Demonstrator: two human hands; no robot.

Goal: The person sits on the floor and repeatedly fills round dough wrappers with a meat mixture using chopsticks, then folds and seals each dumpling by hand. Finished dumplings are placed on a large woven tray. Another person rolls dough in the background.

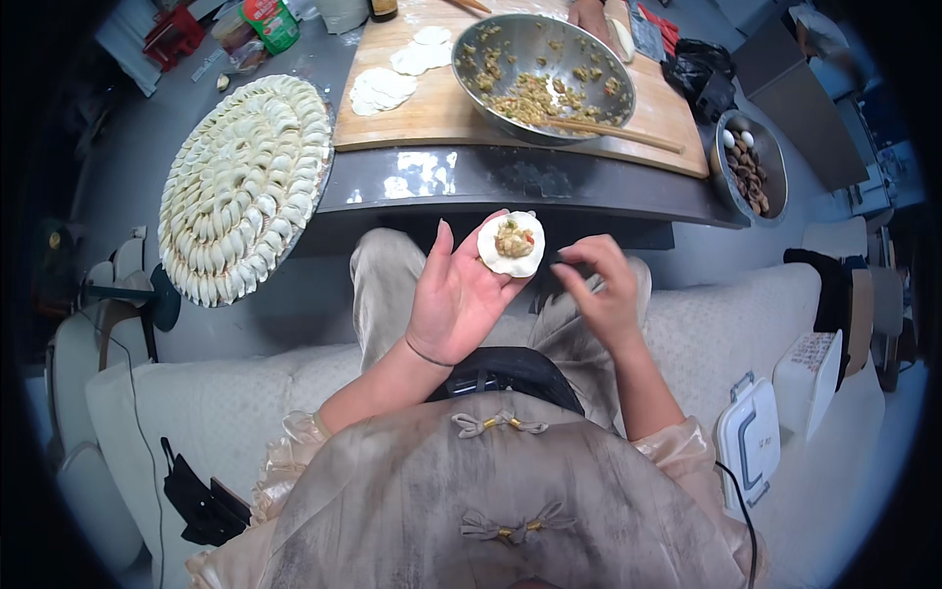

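Palm up, my left hand [460, 294] supports a round dumpling wrapper [508, 266] on its fingers. A mound of chopped filling [514, 241] sits in the middle of that flat, unfolded wrapper. Just right of it is my right hand [605, 287], empty, thumb and forefinger bent with a gap between them. Beyond both hands, a steel mixing bowl [471, 88] holds more filling, and chopsticks [625, 134] rest across its near rim. Stacks of flat wrappers [383, 91] lie left of the bowl on a wooden board [434, 132].
A large round tray of folded dumplings [246, 184] stands at the left. The dark table edge [515, 202] runs before my knees. Right of the board is a metal bowl [778, 173] with brown pieces. Another person's hand [589, 16] is behind the mixing bowl.
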